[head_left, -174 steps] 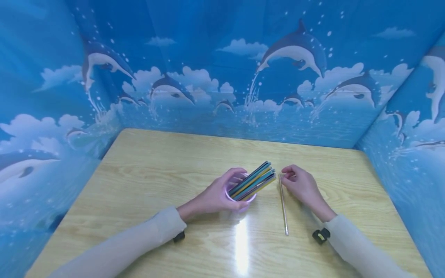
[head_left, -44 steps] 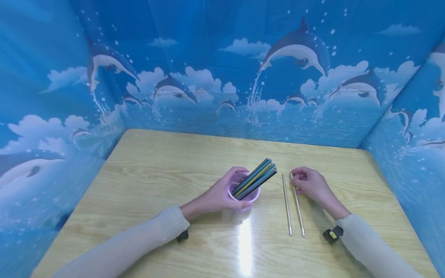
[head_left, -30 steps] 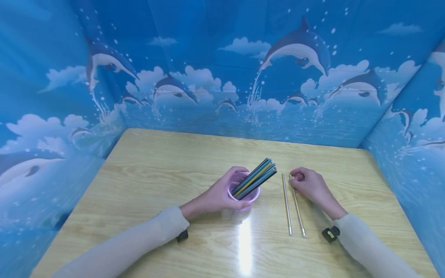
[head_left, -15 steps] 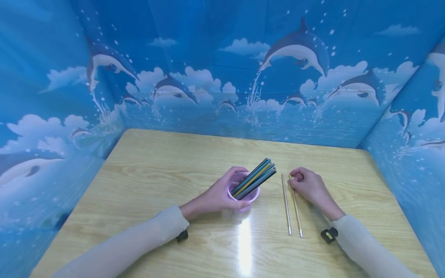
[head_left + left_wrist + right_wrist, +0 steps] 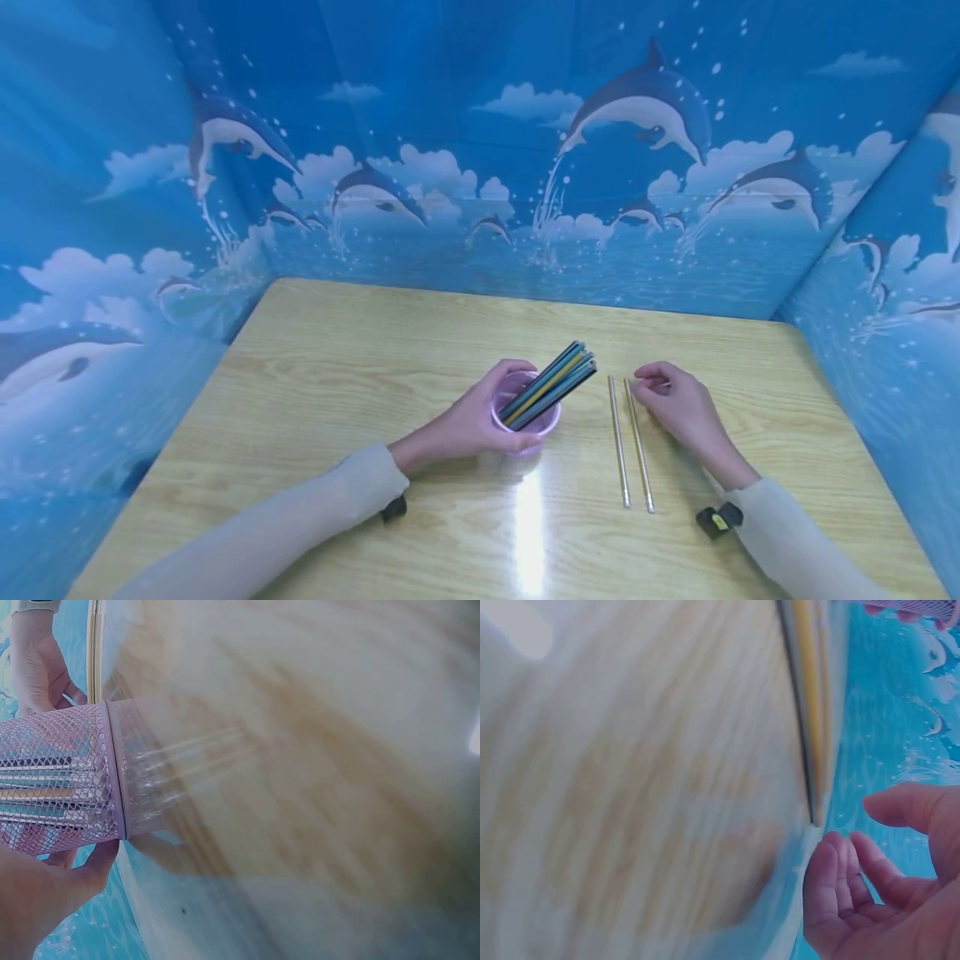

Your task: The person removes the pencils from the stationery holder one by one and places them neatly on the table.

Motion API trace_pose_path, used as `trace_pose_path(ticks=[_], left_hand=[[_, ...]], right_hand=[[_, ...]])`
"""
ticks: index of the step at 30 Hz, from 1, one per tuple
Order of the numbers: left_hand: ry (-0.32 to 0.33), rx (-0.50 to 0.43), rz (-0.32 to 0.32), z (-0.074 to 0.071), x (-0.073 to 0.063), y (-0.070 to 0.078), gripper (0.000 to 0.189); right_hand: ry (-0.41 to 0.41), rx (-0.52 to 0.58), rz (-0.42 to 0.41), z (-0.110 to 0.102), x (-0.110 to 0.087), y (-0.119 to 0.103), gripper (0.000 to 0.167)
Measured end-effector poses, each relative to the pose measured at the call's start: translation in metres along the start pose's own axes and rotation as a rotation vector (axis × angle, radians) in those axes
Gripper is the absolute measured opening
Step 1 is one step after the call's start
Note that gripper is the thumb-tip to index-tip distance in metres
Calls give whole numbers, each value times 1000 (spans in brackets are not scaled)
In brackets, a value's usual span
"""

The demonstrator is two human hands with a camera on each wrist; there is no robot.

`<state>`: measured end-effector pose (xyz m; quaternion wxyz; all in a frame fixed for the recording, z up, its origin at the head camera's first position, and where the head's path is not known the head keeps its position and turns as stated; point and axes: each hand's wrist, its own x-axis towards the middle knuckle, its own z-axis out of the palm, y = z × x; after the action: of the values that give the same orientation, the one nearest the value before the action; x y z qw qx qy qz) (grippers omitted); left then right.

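**Q:** What is recorded of the grip?

**A:** The pink mesh pencil cup (image 5: 64, 780) is held by the left hand (image 5: 474, 421), thumb and fingers wrapped round its sides; its base appears to be rested on the wood-grain table (image 5: 360, 358). Nothing is held by the right hand (image 5: 681, 410): thumb and fingertips are parted.

**Q:** What faults could be foreseen?

**A:** The cup could be tipped if the left hand were loosened, as the pencil bundle (image 5: 549, 385) is leaned wholly rightward, past the rim. The right-hand pencil (image 5: 639, 445) could be rolled askew by a brush of the fingertips just beside its far end, and the left-hand pencil (image 5: 618, 442) could then be struck.

**Q:** And the appearance?

**A:** The cup is pale pink, finely latticed, with no dent seen. Black, teal and yellow barrels are noted in the bundle; their number cannot be told. To the cup's right, two yellowish pencils are laid nearly parallel, apart from each other. Beyond the table, a dolphin-printed backdrop (image 5: 450, 242) is hung.
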<state>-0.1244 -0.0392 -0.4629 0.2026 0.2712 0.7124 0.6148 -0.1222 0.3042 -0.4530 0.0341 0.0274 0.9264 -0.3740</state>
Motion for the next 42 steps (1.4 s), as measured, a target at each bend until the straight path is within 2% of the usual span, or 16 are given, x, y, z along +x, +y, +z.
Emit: trace_pose_path(ticks=[9, 17, 20, 29, 42], left_hand=[[0, -20, -12, 3, -4, -1, 92], [2, -11, -1, 1, -2, -1, 93], [3, -15, 1, 1, -2, -1, 92], [2, -7, 7, 1, -1, -1, 93], [-16, 2, 9, 0, 1, -1, 92]], right_hand=[[82, 140, -54, -2, -17, -13, 30], [76, 461, -69, 2, -35, -39, 31], [52, 529, -83, 5, -41, -48, 30], [14, 577, -132, 17, -49, -68, 28], [51, 584, -149, 35, -46, -82, 23]])
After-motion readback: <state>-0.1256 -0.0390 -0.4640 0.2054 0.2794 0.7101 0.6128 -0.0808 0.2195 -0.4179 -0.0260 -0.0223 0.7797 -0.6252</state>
